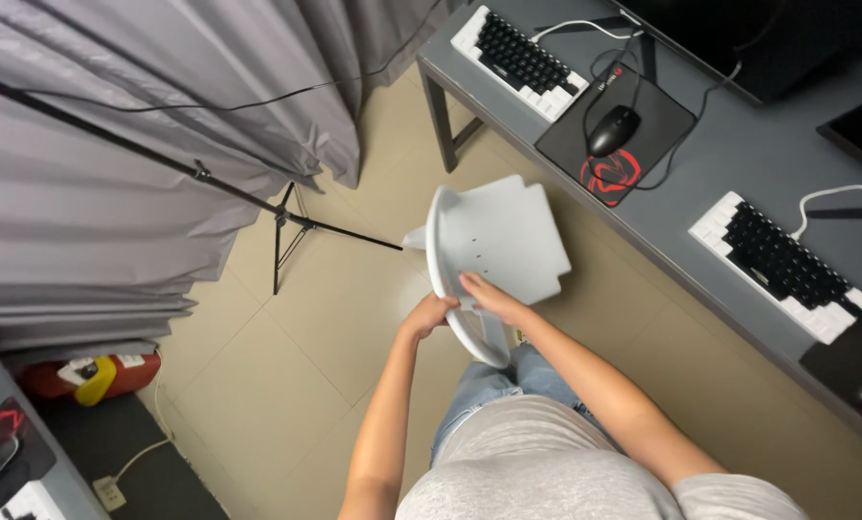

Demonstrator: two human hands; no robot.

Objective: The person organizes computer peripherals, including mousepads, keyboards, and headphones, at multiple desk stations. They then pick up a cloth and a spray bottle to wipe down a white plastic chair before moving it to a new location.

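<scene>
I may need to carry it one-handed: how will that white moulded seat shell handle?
The white seat shell probably stays stiff: it holds its curve while gripped only at its rim by the left hand and right hand. Likely light, maybe slippery.

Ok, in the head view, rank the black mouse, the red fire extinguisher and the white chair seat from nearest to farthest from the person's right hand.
1. White chair seat: the right hand rests on it, at centre.
2. Black mouse: on the mouse pad on the grey desk, up and to the right.
3. Red fire extinguisher: on the floor at far left, beneath the grey curtain.
</scene>
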